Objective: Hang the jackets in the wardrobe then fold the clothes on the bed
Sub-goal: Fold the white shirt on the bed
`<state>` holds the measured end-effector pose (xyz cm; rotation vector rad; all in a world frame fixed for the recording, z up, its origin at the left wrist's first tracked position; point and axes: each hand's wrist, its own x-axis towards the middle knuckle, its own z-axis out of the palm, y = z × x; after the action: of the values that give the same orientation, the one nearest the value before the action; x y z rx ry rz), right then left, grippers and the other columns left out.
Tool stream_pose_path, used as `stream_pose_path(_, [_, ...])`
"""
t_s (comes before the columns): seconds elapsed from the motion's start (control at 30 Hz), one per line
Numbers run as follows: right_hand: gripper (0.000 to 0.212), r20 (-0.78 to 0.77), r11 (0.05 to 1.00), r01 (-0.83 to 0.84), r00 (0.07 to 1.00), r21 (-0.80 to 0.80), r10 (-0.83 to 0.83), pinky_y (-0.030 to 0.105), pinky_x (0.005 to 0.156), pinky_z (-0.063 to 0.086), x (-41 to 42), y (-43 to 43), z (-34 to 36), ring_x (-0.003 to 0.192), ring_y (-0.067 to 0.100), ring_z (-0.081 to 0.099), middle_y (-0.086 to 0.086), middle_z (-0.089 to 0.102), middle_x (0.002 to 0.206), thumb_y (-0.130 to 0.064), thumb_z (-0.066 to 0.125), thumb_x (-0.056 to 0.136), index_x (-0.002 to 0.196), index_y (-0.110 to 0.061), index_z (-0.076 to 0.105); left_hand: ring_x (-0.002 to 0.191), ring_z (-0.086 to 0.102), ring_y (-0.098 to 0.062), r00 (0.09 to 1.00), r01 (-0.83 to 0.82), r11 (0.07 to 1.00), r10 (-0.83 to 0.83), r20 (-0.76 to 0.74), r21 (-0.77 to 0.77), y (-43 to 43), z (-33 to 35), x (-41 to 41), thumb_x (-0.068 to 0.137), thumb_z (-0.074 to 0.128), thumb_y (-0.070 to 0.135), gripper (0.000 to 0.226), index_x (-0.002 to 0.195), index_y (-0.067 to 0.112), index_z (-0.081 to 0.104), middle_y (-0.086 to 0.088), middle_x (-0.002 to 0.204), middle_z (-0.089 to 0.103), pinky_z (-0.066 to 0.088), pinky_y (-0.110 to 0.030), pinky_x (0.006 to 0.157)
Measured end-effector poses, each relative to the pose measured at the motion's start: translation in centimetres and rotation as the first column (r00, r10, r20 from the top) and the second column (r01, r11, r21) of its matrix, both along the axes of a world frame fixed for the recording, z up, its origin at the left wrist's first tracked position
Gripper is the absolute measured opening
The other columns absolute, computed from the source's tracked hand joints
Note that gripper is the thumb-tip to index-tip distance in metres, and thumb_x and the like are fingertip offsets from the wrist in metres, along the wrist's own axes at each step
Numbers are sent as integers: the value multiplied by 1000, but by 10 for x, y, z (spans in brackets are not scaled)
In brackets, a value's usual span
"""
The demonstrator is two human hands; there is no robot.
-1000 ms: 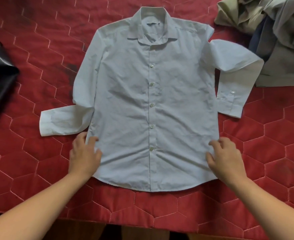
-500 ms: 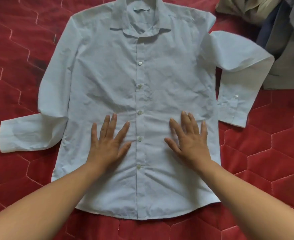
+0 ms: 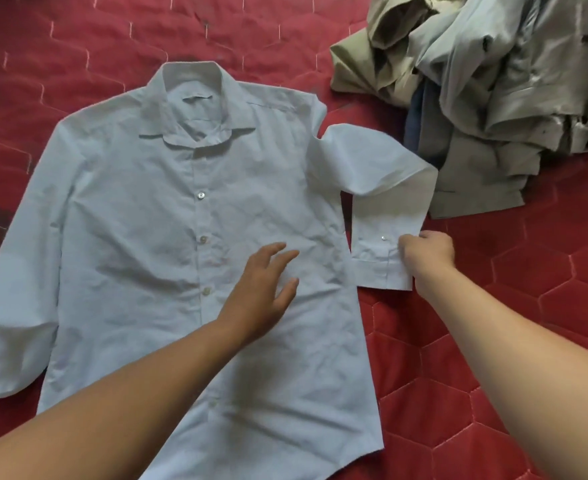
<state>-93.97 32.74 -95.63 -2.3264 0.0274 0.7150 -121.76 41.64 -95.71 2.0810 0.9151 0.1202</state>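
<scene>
As the white shirt [image 3: 140, 220] lies flat and face-up on the red bed cover [image 3: 60, 64], buttoned, no fold is made yet. Its sleeve at the view's left [image 3: 11, 355] is bent, not tucked. The left hand [image 3: 261, 296] is on or just above the shirt front, fingers spread & relaxed. The right hand [image 3: 427, 254] pinches the cuff [image 3: 379, 268] of the other sleeve, prob. to begin folding. Upper right, a pile of clothes [image 3: 493, 116] lies unfolded, so most work is left; jackets, wardrobe etc. are not in view.
</scene>
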Motion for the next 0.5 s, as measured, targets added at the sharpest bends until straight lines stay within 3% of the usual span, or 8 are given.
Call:
stream_pose_path(0.1, [22,174,982,28,983,189,-61,31,53,27,-10,5,44,53,16,35,-4,37,58,-8,53,76,60,-17,41,126,55,-5,969,-185,921,229,92,-343,-3,25,30,102,56,32,36,137,27,58,8,137,58,44,-31,108])
stream_pose_path(0.17, [10,390,944,-263,905,201,169,33,62,43,-32,6,81,64,15,54,-3,60,71,-13,52,78,80,-15,62,116,65,-9,901,-276,700,427,77,-659,3,43,42,102,53,37,29,128,28,64,4,126,69,49,-33,103])
stream_pose_path(0.23, [32,543,787,-607,699,108,465,37,70,53,-66,1,106,79,27,65,5,70,89,-15,50,78,105,-13,68,112,70,-19,808,-305,410,589,-5,-860,13,53,45,104,49,41,34,125,21,66,-5,123,72,51,-38,103])
stream_pose_path(0.3, [43,576,537,-840,400,-82,713,43,65,56,-106,-6,116,80,37,67,9,69,93,-22,44,78,115,-13,65,112,70,-24,722,-304,152,681,-123,-940,24,54,36,102,44,51,48,127,15,65,-8,121,72,51,-41,103])
stream_pose_path(0.37, [45,370,209,-928,85,-309,925,40,59,49,-142,-14,109,81,39,66,5,66,98,-28,40,84,125,-21,59,112,69,-27,703,-299,15,679,-209,-954,28,49,17,98,42,63,62,129,13,63,-10,122,71,54,-43,96])
stream_pose_path(0.43, [40,59,-60,-960,-79,-272,995,39,68,43,-162,-17,99,96,35,64,4,62,110,-34,45,96,134,-26,51,116,67,-31,714,-317,-25,652,-256,-948,26,38,-3,94,42,70,70,130,13,62,-12,127,70,55,-46,91])
stream_pose_path(0.47, [38,-63,-87,-977,-76,-195,995,39,74,44,-166,-19,92,103,31,62,3,62,114,-40,47,99,134,-27,53,116,68,-32,715,-345,-25,641,-279,-938,23,33,-12,94,43,72,71,129,13,62,-13,125,71,55,-46,91])
stream_pose_path(0.5, [37,-142,-32,-991,-13,-133,990,38,79,45,-168,-21,84,106,26,61,1,63,114,-47,48,100,130,-27,57,113,69,-32,716,-390,3,630,-301,-921,21,27,-20,93,45,71,69,127,14,62,-13,121,72,55,-46,91])
